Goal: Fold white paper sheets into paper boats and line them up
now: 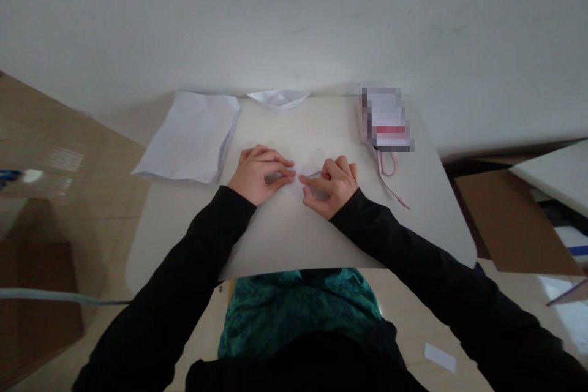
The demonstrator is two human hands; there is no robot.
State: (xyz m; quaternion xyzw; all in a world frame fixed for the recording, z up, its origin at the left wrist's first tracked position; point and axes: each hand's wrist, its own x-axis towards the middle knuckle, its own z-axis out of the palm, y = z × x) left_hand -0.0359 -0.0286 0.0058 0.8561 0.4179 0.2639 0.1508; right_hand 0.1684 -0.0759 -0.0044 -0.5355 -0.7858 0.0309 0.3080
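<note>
Between my hands, low on the white table, is a small piece of folded white paper (297, 186). It blends with the tabletop, and my fingers cover parts of it. My left hand (264, 173) has thumb and fingers drawn together on the paper's left side. On the other side my right hand (333, 185) pinches the paper, its fingers bent and the tips close to the left fingertips. The exact folds are too faint to make out. Beyond them, against the wall, lies a folded paper boat (278, 98).
White paper sheets (190, 138) lie stacked on the table (298, 239) at the left. At the right back is a blurred-out boxy item (390, 113) with a pink cable (390, 187). An open cardboard box (514, 220) stands right of the table; the wall (294, 18) borders the back.
</note>
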